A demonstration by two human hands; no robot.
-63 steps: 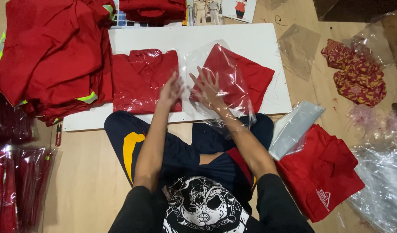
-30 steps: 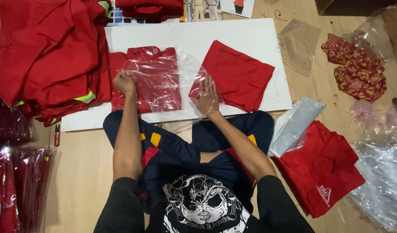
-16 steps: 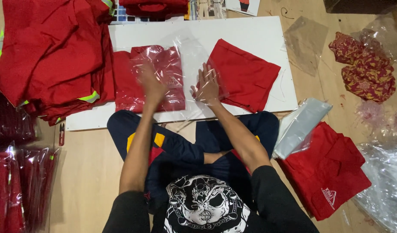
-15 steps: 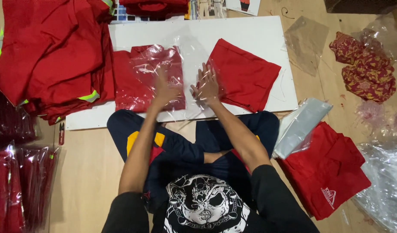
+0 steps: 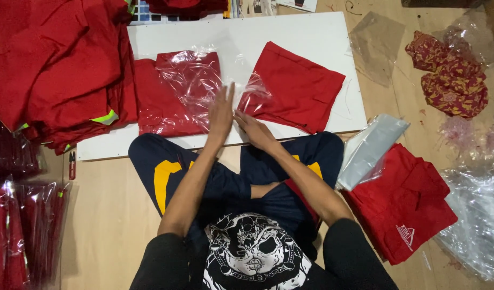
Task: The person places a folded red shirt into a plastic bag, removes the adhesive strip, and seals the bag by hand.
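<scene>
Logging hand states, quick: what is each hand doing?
Left hand: open, flat on the clear plastic bag.
Right hand: open, pressing the bag's edge.

Bare white board (image 5: 306, 29) above; heaped red garments (image 5: 59, 70) block left.

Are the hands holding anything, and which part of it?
Nothing is gripped. The left hand lies flat, fingers straight, on the clear plastic bag; the right hand presses the bag's near edge beside the folded red garment.
</scene>
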